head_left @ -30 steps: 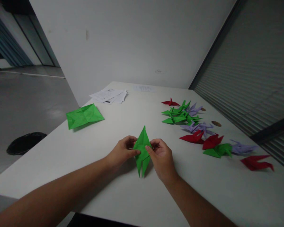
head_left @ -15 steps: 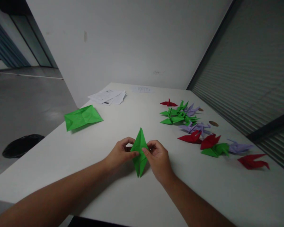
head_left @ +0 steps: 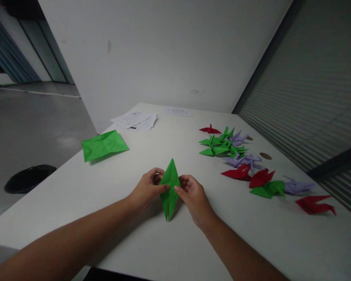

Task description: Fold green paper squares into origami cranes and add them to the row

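Green folded paper (head_left: 170, 189) btwn hands, paper cranes (head_left: 240, 156) right.

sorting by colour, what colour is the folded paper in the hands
Green, clearest in the head view: the folded paper pinched between left hand and right hand.

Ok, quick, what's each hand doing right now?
Left hand: closed, pinching the left edge of the green folded paper.
Right hand: closed, pinching the right edge of the same paper.
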### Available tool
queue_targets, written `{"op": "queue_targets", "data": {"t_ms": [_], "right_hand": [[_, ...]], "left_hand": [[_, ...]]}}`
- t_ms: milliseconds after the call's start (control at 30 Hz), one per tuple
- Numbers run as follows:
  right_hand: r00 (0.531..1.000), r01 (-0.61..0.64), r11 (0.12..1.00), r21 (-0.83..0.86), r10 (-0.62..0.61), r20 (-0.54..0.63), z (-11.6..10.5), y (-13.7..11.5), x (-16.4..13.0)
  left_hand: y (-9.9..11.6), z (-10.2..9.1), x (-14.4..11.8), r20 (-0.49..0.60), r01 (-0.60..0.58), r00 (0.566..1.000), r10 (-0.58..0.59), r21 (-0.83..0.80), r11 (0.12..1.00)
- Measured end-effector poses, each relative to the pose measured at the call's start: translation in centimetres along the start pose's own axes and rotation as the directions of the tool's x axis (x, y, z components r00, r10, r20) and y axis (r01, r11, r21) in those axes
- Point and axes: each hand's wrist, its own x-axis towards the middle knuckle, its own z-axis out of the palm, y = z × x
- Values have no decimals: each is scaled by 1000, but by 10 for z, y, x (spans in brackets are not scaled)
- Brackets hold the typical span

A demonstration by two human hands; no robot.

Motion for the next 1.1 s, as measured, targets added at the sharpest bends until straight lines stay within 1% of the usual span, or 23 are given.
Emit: {"op": "queue_targets", "data": {"t_ms": [67, 133, 233, 300, 367, 467, 533, 633, 767, 833, 967, 1100], "right_hand": [[1000, 6, 1000, 1, -6, -10, 1, 1, 0], [999, 41, 999, -35, -42, -24, 1, -1, -1], [988, 138, 971, -193, -148, -41, 1, -7, -4], [972, 211, 923, -323, -233, -30, 1, -14, -6], [945, 290, 857, -425, -327, -16, 1, -21, -9], [901, 382, 767, -516, -434, 22, 2, -26, -12], [887, 400, 738, -544, -461, 27, 3, -27, -13], [869, 400, 700, -591, -495, 1, 4, -26, -13], [842, 440, 615, -655, -535, 63, 4, -27, -14], [836, 446, 601, -664, -545, 68, 4, -27, -15], [830, 440, 601, -667, -556, 45, 5, -28, -15], [819, 472, 571, -671, -565, 95, 7, -29, -16]], "left_hand": [[-2, 0, 0, 14, 36, 999, -37, 48, 998], [-4, 0, 0, -4, 54, 999, -54, 108, 993], [-4, -1, 1, -71, 29, 997, -19, 140, 990], [-3, -1, 2, -107, 5, 994, 9, 127, 992], [-2, -1, 3, -125, -11, 992, 24, 109, 994], [-1, -1, 3, -133, -22, 991, 33, 89, 996], [-1, 0, 3, -133, -25, 990, 36, 80, 996], [-2, 0, 3, -129, -35, 991, 45, 82, 996], [-3, 1, 1, -137, -35, 989, 55, 147, 989], [-3, 2, 1, -139, -32, 989, 57, 176, 984], [-2, 2, 1, -123, -39, 990, 63, 188, 981], [-1, 1, 0, -115, -40, 991, 61, 173, 984]]}}
